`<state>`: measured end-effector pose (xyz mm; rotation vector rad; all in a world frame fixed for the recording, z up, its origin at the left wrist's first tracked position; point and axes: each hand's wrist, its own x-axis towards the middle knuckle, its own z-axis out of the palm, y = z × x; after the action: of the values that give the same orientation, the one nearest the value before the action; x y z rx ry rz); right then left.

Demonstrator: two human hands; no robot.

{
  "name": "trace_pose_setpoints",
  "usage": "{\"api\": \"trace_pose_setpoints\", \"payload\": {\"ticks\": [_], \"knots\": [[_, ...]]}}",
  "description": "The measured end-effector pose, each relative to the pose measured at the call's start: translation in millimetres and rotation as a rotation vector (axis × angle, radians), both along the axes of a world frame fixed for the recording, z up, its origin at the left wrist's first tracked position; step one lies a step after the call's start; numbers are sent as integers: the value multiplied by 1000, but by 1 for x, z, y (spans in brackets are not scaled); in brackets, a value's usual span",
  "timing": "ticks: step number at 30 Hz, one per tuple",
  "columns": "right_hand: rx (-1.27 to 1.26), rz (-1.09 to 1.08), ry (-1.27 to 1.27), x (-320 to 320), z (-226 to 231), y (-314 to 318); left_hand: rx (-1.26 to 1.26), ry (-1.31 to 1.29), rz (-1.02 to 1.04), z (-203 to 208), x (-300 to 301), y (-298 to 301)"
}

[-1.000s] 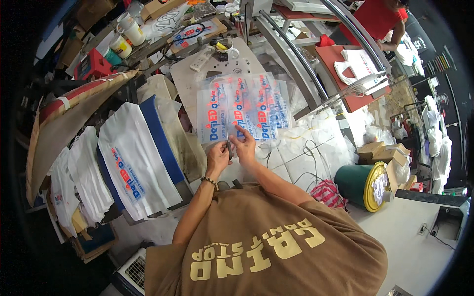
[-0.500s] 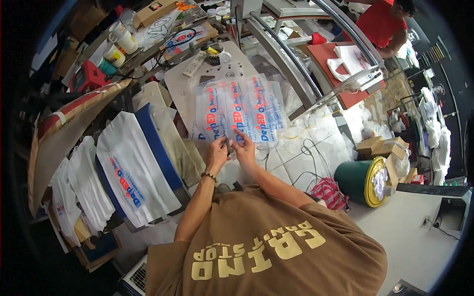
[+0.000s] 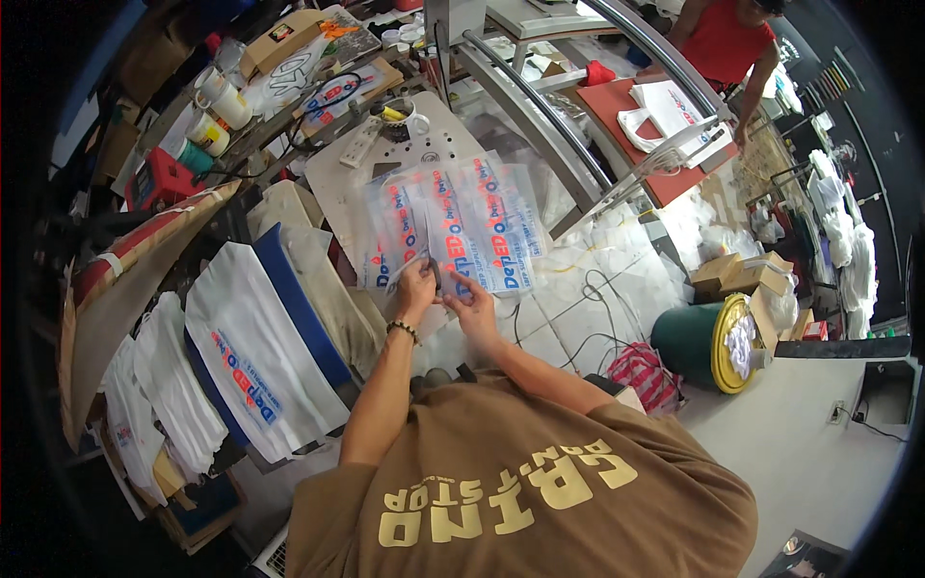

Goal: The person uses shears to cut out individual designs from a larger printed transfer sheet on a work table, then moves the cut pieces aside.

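Note:
A clear film sheet (image 3: 462, 226) with rows of blue and red print spreads out in front of me, above the grey metal plate. At its near edge my left hand (image 3: 415, 291) is closed around dark-handled scissors (image 3: 436, 274), whose blades are mostly hidden. A cut line runs up the film from there, parting a left strip from the middle piece. My right hand (image 3: 472, 310) pinches the sheet's near edge just right of the scissors, thumb and fingers together.
On the left, a white printed bag (image 3: 260, 347) lies on a blue-edged board beside stacked white bags (image 3: 178, 376). A metal frame (image 3: 540, 106) rises ahead. A green bucket (image 3: 689, 342) stands right. Beyond, a person in red (image 3: 723, 43) stands near a red-brown board (image 3: 602, 106).
The scissors and my left hand have shifted slightly left, and the film shows a parting between strips. My right hand sits slightly lower. The person in red has straightened somewhat, lowering an arm.

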<state>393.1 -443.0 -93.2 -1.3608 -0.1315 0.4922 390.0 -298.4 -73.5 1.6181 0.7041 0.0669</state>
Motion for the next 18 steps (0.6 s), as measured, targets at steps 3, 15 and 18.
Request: {"api": "trace_pose_setpoints", "payload": {"ticks": [3, 15, 18], "knots": [[-6, -58, -4, -2, 6, -1, 46, 34, -18, 0, 9, 2], [-91, -94, -25, -2, 9, -20, 54, 97, -25, 3, 49, 6], [-144, -39, 15, -10, 11, -25, 100, 93, -12, 6, 53, 8]]}}
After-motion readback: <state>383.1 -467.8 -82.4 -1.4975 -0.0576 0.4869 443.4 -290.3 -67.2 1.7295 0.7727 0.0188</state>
